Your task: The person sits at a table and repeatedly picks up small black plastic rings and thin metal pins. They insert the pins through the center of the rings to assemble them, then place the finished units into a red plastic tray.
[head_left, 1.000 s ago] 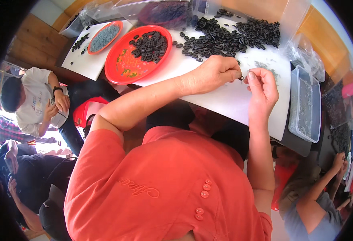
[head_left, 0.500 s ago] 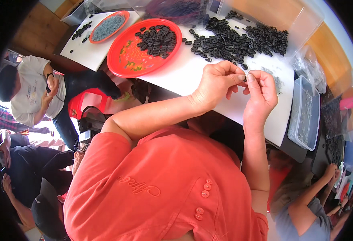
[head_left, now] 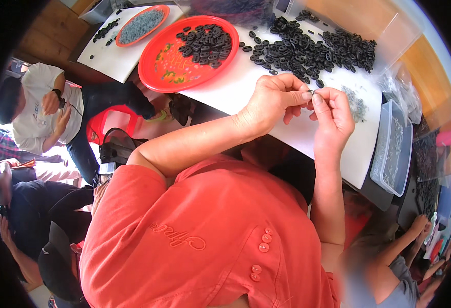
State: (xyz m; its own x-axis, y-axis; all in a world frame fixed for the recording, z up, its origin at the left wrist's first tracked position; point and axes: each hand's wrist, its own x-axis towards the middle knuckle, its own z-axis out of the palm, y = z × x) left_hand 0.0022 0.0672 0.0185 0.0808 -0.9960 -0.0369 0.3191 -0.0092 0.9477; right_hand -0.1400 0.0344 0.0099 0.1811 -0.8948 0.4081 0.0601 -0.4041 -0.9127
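Note:
Above the white tabletop (head_left: 225,95), my left hand (head_left: 277,100) and my right hand (head_left: 333,115) meet fingertip to fingertip. Both are closed in a pinch on one small dark piece (head_left: 312,92), mostly covered by the thumbs and fingers, so its exact shape does not show. Just beyond my fingers lies a heap of black oval pieces with holes (head_left: 297,51). Small clear-grey bits (head_left: 356,105) are scattered on the white surface to the right of my right hand. To the left, a red round tray (head_left: 151,77) carries more black oval pieces.
A smaller red tray (head_left: 166,11) of grey bits stands at the far left. At right are a clear plastic tub (head_left: 402,174) and a crumpled clear bag (head_left: 402,95). One person (head_left: 43,110) sits at left; another person's forearms (head_left: 402,241) show at lower right.
My hands stay pinched together on the small piece, with the fingertips slightly shifted. The table and trays sit slightly differently in the view. The person at left has moved their hands.

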